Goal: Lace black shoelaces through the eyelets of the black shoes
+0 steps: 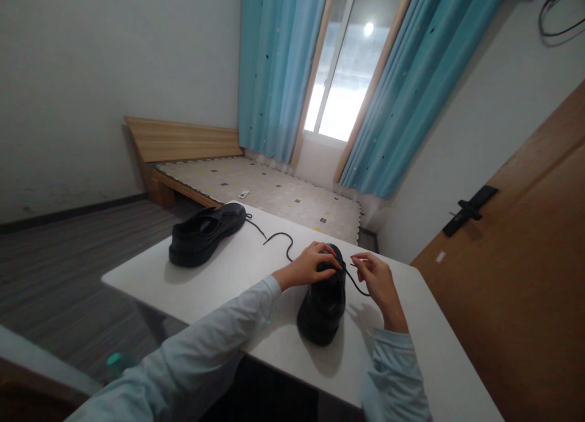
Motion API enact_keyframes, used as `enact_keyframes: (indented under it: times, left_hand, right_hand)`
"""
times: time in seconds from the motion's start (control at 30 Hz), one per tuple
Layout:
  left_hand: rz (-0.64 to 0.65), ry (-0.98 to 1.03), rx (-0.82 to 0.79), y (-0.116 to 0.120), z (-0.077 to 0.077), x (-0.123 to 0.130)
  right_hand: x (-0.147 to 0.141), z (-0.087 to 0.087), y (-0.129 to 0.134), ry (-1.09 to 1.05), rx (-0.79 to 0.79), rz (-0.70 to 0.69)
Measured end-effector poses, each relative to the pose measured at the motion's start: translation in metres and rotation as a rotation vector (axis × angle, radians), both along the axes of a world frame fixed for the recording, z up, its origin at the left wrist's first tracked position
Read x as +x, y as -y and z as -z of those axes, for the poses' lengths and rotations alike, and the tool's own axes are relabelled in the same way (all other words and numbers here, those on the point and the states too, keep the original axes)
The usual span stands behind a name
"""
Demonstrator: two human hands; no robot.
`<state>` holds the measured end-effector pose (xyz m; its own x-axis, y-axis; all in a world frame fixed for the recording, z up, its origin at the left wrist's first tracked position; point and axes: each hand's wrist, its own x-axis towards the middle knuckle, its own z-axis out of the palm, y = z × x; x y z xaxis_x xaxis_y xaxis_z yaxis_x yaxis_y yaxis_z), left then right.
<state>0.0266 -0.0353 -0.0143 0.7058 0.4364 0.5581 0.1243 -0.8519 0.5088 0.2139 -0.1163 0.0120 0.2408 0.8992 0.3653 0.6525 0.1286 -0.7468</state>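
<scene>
A black shoe [321, 312] stands on the white table [425, 324], its toe pointing away from me. Over its front part lies my left hand [313, 265], fingers curved across the upper near the lace holes. Just right of the shoe, my right hand [372, 275] pinches the tip of a black lace [356, 284] between thumb and fingers. Another stretch of lace [289, 242] runs from the shoe to the left across the tabletop. A second black shoe [201, 234] rests at the table's far left, with its own lace end beside the toe.
Behind the table is a bed [292, 193] with a patterned mattress and a small white remote [244, 194] on it. A wooden door [516, 257] is at the right. A green-capped bottle [115, 362] stands low at the left.
</scene>
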Motion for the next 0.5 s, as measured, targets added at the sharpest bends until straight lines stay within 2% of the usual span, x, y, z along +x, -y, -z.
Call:
enact_keyframes:
  times: [0.23,0.5]
  left_hand:
    - [0.006,0.031,0.029,-0.0012,0.0029,0.0009]
    - [-0.011,0.042,0.036,-0.0018,0.0044,0.0024]
  right_hand:
    - [-0.0062,0.001,0.0024,0.13,-0.125,-0.079]
    - [-0.0089,0.0058,-0.0007,0.157,-0.137,-0.089]
